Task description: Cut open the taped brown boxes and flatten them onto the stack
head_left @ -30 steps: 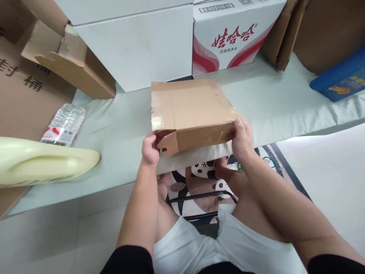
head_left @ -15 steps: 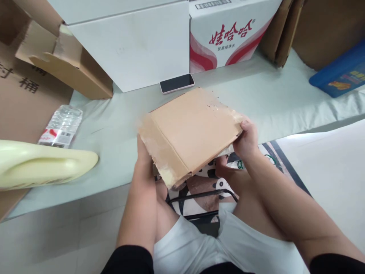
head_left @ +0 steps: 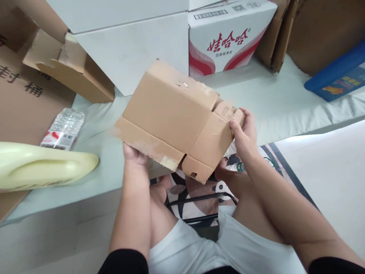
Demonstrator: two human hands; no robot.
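Note:
Both my hands hold a brown cardboard box (head_left: 171, 118) up in the air, tilted, above the near edge of a pale green covered table (head_left: 273, 102). My left hand (head_left: 134, 155) grips its lower left edge from underneath; the fingers are mostly hidden behind the box. My right hand (head_left: 242, 131) is closed on the box's right corner, thumb on top. A small flap hangs loose at the box's bottom edge. Old tape marks run along its edges.
A white and red printed carton (head_left: 228, 34) and large white boxes (head_left: 134, 42) stand at the back. Open brown cartons (head_left: 71, 68) lie at left, with a crushed plastic bottle (head_left: 63, 128) and a pale yellow plastic object (head_left: 42, 165). A blue box (head_left: 336, 76) is at right.
The box lay flat at the table's edge a second ago. I have lifted it, turned it and tilted it, so a different face shows. A phone seen briefly behind it is hidden now.

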